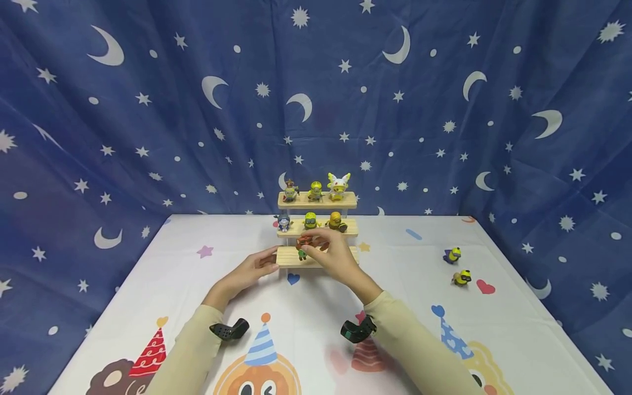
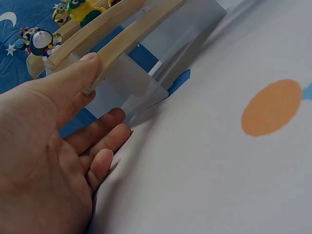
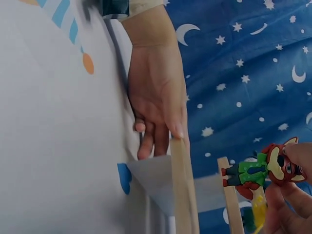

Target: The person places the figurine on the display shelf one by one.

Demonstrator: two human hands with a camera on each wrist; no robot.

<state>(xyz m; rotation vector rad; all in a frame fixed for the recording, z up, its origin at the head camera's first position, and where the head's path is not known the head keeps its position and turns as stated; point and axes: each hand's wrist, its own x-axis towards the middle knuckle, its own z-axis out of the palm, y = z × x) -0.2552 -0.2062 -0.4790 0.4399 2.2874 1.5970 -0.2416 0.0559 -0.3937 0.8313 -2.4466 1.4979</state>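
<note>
My right hand (image 1: 340,259) pinches a fox figurine (image 3: 256,169) by its head, with thumb and fingertips. The fox has orange fur, a green shirt and a dark tie; in the head view it is over the bottom board (image 1: 308,263) of a three-tier wooden display shelf. At the shelf's left end my left hand (image 1: 247,275) holds that board, thumb on its top edge and index finger underneath, as the left wrist view shows. Its other fingers (image 2: 105,136) hang loosely by the clear side panel (image 2: 126,85).
Three figurines line the top board (image 1: 321,203), among them one with white horned headgear (image 1: 338,186). The middle board (image 1: 353,229) bears a blue figurine (image 1: 283,223) and two yellow ones. Two yellow figurines, one upper (image 1: 451,255), one lower (image 1: 462,278), lie on the printed tablecloth at right.
</note>
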